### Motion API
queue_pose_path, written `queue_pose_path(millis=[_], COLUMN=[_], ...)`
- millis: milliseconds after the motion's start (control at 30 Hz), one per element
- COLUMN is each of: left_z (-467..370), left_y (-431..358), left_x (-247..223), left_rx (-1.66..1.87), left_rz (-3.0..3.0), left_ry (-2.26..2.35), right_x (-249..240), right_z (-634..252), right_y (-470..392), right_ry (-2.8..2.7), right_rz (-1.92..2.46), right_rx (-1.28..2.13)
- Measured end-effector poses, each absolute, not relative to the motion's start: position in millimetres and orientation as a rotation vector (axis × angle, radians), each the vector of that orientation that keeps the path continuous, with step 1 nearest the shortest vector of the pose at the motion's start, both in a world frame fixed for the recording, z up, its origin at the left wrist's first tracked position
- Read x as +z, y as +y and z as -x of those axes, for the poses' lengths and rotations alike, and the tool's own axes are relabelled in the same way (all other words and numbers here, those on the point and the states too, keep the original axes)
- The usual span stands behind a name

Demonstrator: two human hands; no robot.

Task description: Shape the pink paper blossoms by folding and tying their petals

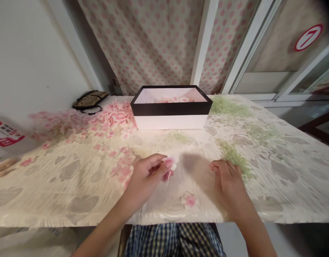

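Note:
Between the thumb and fingers of my left hand (147, 176) is a pink-and-white artificial flower (171, 162), held just above the tablecloth. My right hand (228, 178) is closed, thumb and fingertips pressed together, beside a tuft of green artificial grass (237, 159); anything in its fingers is too small or hidden to make out. A single loose flower (190, 201) lies near the table's front edge, between my hands. Pink petals (123, 166) lie on the cloth just left of my left hand. Beyond both hands stands a black-and-white box (171, 121) with pink flowers (173, 100) inside.
A large heap of pink flowers (111, 114) spreads left of the box. A patterned pouch (91, 99) lies behind it. A white bag with red print (9, 135) is at the far left. More green grass (227, 106) lies right of the box on the patterned tablecloth (81, 182).

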State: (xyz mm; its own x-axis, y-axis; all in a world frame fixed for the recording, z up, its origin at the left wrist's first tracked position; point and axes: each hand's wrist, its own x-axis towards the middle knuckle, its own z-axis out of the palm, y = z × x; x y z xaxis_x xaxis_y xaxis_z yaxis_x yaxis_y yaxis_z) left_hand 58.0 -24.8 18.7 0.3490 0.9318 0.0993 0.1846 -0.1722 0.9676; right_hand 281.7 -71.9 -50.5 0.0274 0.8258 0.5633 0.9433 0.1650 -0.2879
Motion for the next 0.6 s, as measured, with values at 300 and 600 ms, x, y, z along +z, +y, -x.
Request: queue_pose_path(millis=[300, 600], left_z=[-72.7, -83.5], left_y=[-38.5, -57.8], left_x=[7.9, -4.9], left_rx=[0.992, 1.16], left_rz=[-1.343, -1.432], left_ry=[0.95, 1.11], right_x=[-36.7, -16.0], right_z=[-278.3, -244.9], right_y=[-83.5, -98.7], right_ry=[-1.659, -1.499], right_rz=[1.43, 1.079], right_rx=[-0.019, 0.569])
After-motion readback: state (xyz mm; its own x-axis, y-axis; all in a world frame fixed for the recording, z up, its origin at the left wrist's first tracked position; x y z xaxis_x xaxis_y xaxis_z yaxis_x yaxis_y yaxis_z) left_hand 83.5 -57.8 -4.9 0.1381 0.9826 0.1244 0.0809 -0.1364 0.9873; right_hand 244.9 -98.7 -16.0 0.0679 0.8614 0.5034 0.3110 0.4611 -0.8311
